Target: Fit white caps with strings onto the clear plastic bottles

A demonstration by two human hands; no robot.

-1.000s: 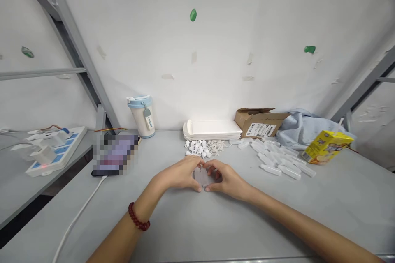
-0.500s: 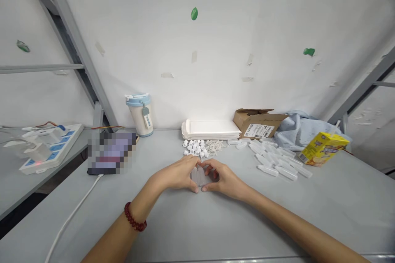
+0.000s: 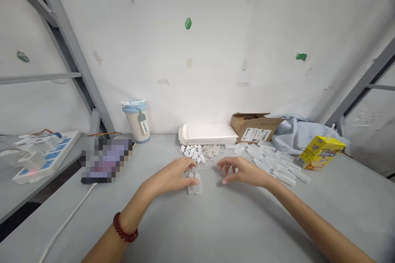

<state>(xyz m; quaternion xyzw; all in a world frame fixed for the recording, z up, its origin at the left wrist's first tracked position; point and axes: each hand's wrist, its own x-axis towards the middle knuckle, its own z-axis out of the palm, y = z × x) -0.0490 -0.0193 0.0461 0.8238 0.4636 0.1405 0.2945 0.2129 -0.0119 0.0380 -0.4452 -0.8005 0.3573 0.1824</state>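
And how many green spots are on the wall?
3. One green spot is high near the middle, another toward the right, a third at far left, beyond the metal post. The post might hide more.

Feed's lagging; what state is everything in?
Near tubes: side by side
Left hand: open, over near tubes
Right hand: open
Far tubes: scattered
Caps: heaped
Strings: tangled
Cup: upright, lidded
Box: open
Drink: straw in
Phone: cable attached
Power strip: light on
Cloth: crumpled
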